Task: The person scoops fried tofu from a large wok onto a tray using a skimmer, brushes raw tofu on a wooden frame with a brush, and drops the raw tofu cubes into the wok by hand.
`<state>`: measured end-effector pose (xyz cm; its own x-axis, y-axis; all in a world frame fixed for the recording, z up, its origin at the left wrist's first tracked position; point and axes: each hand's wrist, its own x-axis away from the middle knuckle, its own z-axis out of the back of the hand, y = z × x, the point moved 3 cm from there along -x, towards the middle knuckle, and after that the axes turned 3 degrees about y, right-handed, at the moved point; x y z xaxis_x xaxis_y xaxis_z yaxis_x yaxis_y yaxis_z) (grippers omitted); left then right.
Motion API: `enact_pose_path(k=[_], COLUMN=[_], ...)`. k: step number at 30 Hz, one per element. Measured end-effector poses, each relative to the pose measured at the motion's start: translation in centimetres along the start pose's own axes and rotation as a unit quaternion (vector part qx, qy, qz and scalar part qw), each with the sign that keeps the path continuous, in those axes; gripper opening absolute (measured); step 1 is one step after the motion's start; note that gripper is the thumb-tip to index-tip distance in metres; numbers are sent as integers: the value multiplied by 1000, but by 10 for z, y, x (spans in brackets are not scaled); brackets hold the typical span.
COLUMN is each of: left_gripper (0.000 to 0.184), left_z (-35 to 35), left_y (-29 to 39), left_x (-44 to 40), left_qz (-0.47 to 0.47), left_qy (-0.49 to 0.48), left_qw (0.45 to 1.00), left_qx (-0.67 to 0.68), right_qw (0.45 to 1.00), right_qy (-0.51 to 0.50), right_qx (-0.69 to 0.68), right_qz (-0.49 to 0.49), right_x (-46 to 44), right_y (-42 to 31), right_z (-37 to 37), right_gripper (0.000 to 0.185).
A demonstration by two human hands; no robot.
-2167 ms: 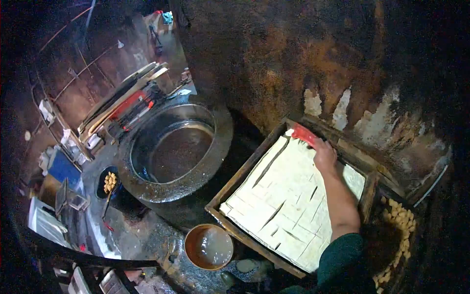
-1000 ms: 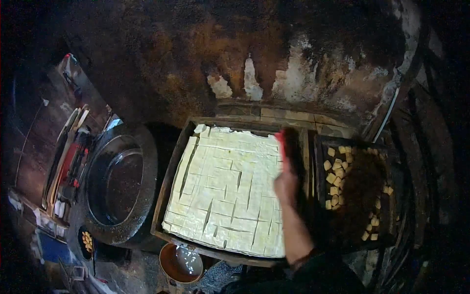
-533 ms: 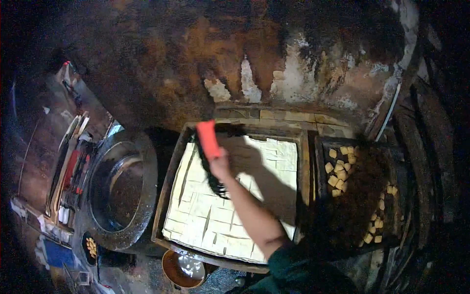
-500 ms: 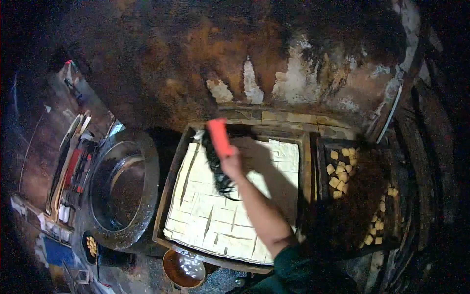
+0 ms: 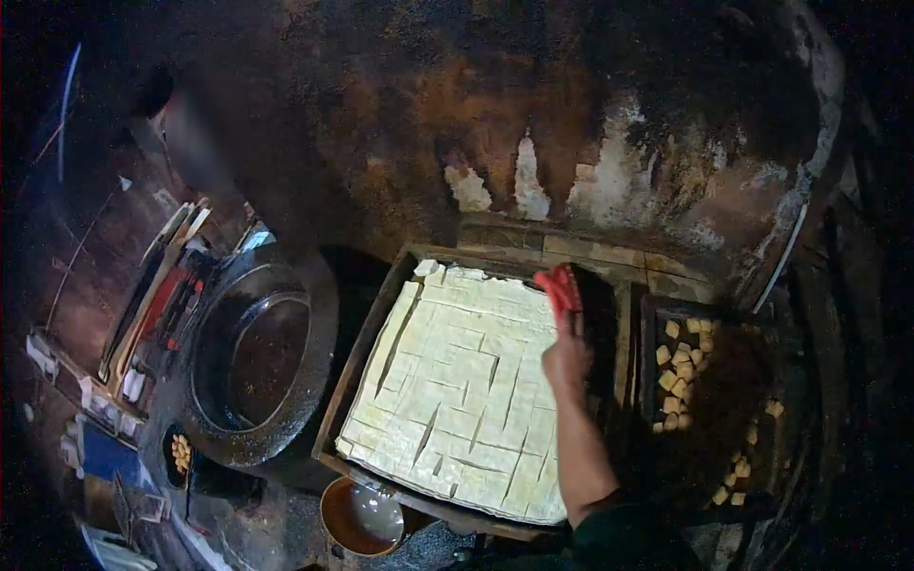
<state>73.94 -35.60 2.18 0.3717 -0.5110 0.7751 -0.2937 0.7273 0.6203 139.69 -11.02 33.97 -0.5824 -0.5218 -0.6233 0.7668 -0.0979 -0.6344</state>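
Note:
My right hand is closed around a red-handled tool at the right edge of a large wooden tray. Whatever lies beyond the tool's handle is lost in shadow, so I cannot tell its working end. In the tray lies a broad white slab like tofu, scored into many rectangular pieces by crossing cuts. A small loose white piece rests at its upper left corner. My forearm passes along the slab's right side. My left hand is out of sight.
Left of the tray stands a large round wok set in a stove. A brown bowl of cloudy liquid sits below. On the right, a dark tray holds several small yellowish cubes. A stained wall rises behind.
My right hand with the red-handled tool has moved from over the slab's upper middle to its right edge. Black strands seen by the tool earlier no longer show. The view has shifted slightly.

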Motion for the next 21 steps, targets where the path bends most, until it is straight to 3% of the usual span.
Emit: enact_pose_path(k=[1,3,4,5,7,12,13,14,16,17,18,21], left_gripper=[33,32,32,32,28,31,31,32,33,34,34,36], left_z=[1,16,19,24,27,25,28,32,40,46,53,84], left_y=[1,8,7,2,7,-2,-5,-9,-14,-17,-21,-36], left_x=[-2,-15,-14,-6,17,19,17,14,11,10,8,3], left_qz=[-4,84,173,169,-99,-57,-55,-56,-55,-54,-54,-54], left_qy=[8,-79,-171,-165,-44,-47,-51,-54,-59,-62,-64,-64], left_qw=[999,990,962,963,990,993,993,993,993,993,993,994], left_qx=[36,84,126,132,-94,-92,-92,-92,-90,-88,-83,-70], right_qw=[999,995,994,991,979,940,933,919,901,866,860,840], right_qy=[-18,-53,-76,-102,-171,-236,-181,-255,-229,-303,-260,-369], right_qx=[-41,-77,-68,-46,-8,-234,-310,-298,-370,-395,-439,-388], right_qz=[-5,-29,-50,-78,-107,-83,-23,-36,-5,-43,-11,90], right_x=[7,25,33,43,66,122,134,150,181,181,202,231], right_y=[-9,-25,-31,-35,-49,-138,-162,-177,-221,-253,-275,-335], right_z=[-23,-70,-93,-116,-154,-177,-178,-181,-174,-148,-146,-112], right_gripper=[79,78,78,77,59,33,30,31,33,35,34,34])
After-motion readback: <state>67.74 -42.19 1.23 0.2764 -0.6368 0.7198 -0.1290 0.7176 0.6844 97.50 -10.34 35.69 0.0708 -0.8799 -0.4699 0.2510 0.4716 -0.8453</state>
